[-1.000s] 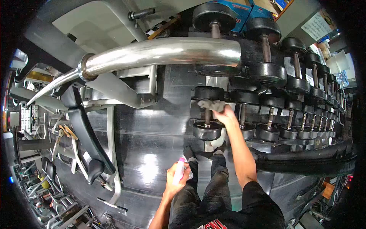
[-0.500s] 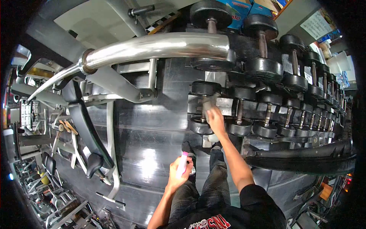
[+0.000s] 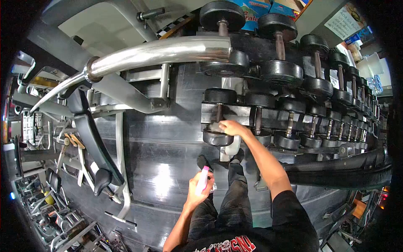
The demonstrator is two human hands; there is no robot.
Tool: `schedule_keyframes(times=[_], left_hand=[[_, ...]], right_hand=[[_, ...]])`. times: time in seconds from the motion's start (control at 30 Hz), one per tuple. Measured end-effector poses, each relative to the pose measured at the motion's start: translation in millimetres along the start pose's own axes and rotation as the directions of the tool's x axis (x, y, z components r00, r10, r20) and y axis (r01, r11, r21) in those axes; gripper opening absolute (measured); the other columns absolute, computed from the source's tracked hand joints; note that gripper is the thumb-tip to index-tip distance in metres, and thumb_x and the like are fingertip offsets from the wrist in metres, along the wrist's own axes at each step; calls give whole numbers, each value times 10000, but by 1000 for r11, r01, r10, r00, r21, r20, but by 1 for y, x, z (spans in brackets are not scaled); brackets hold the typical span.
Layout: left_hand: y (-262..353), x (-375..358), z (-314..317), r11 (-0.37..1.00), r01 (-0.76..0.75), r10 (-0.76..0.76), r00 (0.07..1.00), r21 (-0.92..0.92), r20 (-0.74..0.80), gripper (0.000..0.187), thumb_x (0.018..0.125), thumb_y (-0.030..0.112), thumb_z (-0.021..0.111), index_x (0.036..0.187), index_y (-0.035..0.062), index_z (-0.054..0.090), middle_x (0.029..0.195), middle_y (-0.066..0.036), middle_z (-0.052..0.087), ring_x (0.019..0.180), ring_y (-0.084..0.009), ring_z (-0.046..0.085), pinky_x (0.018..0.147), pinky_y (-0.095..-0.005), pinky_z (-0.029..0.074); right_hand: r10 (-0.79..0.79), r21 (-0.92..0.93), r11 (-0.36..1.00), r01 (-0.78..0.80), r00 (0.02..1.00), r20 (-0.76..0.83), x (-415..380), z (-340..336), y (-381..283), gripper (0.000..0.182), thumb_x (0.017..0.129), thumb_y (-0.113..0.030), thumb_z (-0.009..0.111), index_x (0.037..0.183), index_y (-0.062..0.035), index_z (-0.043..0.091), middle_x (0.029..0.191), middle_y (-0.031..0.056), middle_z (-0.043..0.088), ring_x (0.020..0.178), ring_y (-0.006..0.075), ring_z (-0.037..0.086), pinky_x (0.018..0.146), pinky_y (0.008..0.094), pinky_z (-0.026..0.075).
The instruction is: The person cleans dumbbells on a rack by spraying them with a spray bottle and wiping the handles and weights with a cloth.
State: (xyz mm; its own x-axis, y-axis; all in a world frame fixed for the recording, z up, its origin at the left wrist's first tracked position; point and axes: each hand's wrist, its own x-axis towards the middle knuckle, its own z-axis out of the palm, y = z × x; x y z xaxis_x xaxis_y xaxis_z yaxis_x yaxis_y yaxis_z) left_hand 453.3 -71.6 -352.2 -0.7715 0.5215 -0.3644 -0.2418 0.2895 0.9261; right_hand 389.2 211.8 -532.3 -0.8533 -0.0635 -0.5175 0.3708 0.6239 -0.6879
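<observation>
My left hand [image 3: 197,188] is wrapped round a spray bottle [image 3: 203,179] with a pink and white head, held above my legs; most of its body is hidden by the fingers. My right hand [image 3: 231,127] reaches forward, fingers closed on a greyish cloth [image 3: 215,127] that is slightly blurred. The cloth lies against the near end of a black dumbbell [image 3: 218,138], the leftmost on the lower tier of the rack. That dumbbell's handle [image 3: 219,112] shows just beyond the cloth.
More dumbbells [image 3: 290,122] line the lower tier to the right, with larger ones [image 3: 280,71] on the upper tier. A thick chrome bar [image 3: 159,51] juts across from a machine at left. A padded bench [image 3: 94,143] stands left. My feet [image 3: 204,162] are close to the rack.
My right hand has drawn the cloth from the dumbbell's handle toward its near end and slightly left. My left hand stays nearly in place with the spray bottle. The view has shifted a little.
</observation>
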Motion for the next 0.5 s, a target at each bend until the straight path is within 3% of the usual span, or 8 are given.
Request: schedule_keyframes(times=[0.07,0.17,0.23,0.3,0.37,0.4,0.43,0.5], left_hand=[[-1,-1,-1,1000,0,0,1000,9,10,103,833,9,639,927,32,605,707,-22,592,609,-77,554,554,-253,463],[-15,-2,-5,1000,28,-28,1000,10,7,106,835,10,638,933,32,604,725,-23,600,623,-75,550,559,-254,461],[-20,-4,-8,999,48,-48,999,-1,-6,111,837,12,640,939,31,602,738,-26,605,626,-76,548,560,-254,460],[-23,-6,-10,998,67,-67,998,-6,-14,115,839,15,641,946,30,600,750,-28,610,630,-76,545,562,-254,459],[-22,-6,-10,995,90,-91,995,-41,-28,120,842,17,643,952,21,594,769,-36,615,626,-82,551,570,-255,463],[-20,-6,-10,995,90,-91,996,-36,-24,120,842,17,643,952,21,594,769,-36,615,626,-82,551,570,-255,463],[-15,-6,-9,997,71,-71,997,-24,-29,120,844,18,644,953,18,593,770,-39,615,625,-85,554,571,-254,463],[-12,-6,-10,999,51,-51,998,-12,-40,121,845,19,644,954,14,591,770,-42,615,624,-88,557,572,-254,463]], right_hand=[[51,-113,993,-44,997,62,8,-21,0,349,923,-334,488,1085,-58,626,1038,226,645,983,371,619,818,445,474],[89,127,989,-75,990,-107,22,-29,-16,423,899,-370,514,1097,-12,624,1074,238,632,1007,379,616,834,441,485],[11,91,996,0,993,-119,39,-17,-34,445,914,-390,498,1201,-61,587,1155,216,606,1067,361,595,876,418,477],[-25,92,995,43,982,-189,53,17,-44,387,923,-379,501,1124,-63,602,1039,224,645,961,374,624,814,417,486],[-40,59,997,44,997,-67,62,48,-45,426,920,-431,460,1117,-81,601,1078,197,644,1004,361,617,845,433,478],[133,-148,978,-145,987,-89,64,60,-45,467,913,-471,413,1138,-109,603,1140,167,633,1057,344,603,896,447,458],[234,-140,962,-234,972,-22,69,56,-56,470,915,-463,395,1150,-112,602,1179,150,622,1091,334,590,938,447,436],[189,-244,955,-166,979,72,73,51,-66,470,914,-442,384,1205,-139,594,1169,145,631,1086,313,606,912,434,464]])
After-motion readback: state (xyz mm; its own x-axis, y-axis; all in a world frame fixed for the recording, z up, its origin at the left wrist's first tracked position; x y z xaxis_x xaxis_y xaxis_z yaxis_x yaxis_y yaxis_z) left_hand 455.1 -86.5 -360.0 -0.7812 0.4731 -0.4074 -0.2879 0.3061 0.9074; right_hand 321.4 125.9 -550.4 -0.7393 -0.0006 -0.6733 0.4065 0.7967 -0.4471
